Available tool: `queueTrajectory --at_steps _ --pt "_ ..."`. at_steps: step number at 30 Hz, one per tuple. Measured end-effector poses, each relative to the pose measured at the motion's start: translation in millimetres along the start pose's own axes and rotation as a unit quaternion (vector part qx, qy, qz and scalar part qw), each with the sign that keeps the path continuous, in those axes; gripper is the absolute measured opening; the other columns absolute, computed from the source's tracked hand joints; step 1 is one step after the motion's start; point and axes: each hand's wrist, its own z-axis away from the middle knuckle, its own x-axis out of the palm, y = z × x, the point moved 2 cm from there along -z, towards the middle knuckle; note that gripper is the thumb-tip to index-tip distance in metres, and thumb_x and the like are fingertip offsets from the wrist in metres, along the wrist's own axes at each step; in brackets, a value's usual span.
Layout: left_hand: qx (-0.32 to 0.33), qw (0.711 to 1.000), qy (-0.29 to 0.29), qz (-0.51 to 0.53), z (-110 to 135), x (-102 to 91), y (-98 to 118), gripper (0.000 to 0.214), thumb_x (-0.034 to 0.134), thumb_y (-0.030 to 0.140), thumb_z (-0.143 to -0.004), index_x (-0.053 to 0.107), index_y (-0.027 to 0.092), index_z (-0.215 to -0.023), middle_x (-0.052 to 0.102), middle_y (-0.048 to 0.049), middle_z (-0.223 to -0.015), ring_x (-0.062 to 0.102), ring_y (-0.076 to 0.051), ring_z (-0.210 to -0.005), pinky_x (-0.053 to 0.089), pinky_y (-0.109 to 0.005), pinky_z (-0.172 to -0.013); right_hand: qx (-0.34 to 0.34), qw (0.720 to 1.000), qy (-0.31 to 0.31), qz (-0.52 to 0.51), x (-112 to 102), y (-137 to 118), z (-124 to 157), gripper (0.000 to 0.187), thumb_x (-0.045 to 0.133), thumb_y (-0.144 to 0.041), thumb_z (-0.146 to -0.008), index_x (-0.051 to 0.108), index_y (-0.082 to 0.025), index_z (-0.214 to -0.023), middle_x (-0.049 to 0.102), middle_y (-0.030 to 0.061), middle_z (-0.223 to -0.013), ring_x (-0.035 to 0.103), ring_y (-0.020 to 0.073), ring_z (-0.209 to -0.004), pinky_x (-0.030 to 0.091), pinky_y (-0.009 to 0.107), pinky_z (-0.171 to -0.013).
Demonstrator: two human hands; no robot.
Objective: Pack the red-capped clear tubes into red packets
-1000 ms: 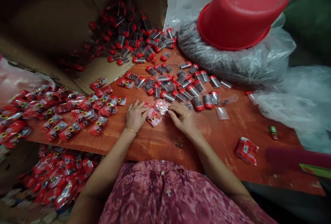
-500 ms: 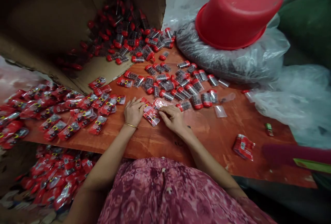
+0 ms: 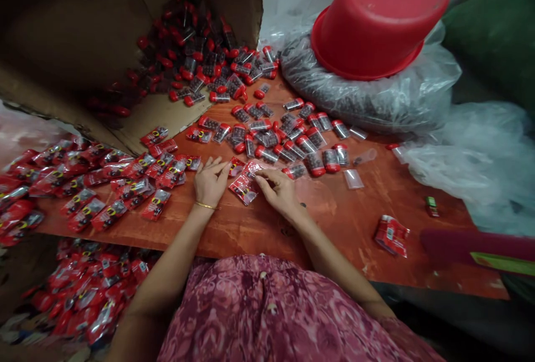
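Observation:
My right hand [image 3: 279, 190] pinches the upper right edge of a red printed plastic packet [image 3: 243, 188] lying on the table in front of me. To its left, my left hand [image 3: 212, 182] rests on the table with fingers stretched forward, apart from that packet and holding nothing I can see. Another red packet [image 3: 236, 166] lies just beyond, between the two hands. Behind my hands are several small clear containers [image 3: 266, 154] with red caps and dark contents. A wrapped red packet [image 3: 156, 204] lies left of my left hand.
A cardboard box [image 3: 137, 122] on its side spills red-capped containers at the back left. Wrapped packets [image 3: 54, 175] are heaped left, with more below the edge. A red tub [image 3: 376, 22] sits upside down on a filled plastic bag [image 3: 359, 100]. Folded red packets [image 3: 392, 235] lie right.
My left hand has shifted slightly left, away from the packet. The packet at my right fingers now shows more of its length, its upper end raised towards them. The view has shifted a little.

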Motion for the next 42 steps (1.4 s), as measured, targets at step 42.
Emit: queueTrajectory --at_steps 42 --pt "-0.274 0.808 -0.156 0.497 39.1 8.9 74.0 0.037 0.070 0.048 -0.061 0.066 0.015 -0.077 0.061 0.0021 -0.062 0.054 -0.007 -0.054 0.044 -0.017 -0.050 0.112 0.978 0.085 -0.155 1.1 0.9 18.2 0.030 0.046 -0.037 -0.084 0.053 -0.018 -0.062 0.049 -0.0028 -0.054 0.045 0.0097 -0.050 0.036 0.022 -0.050"
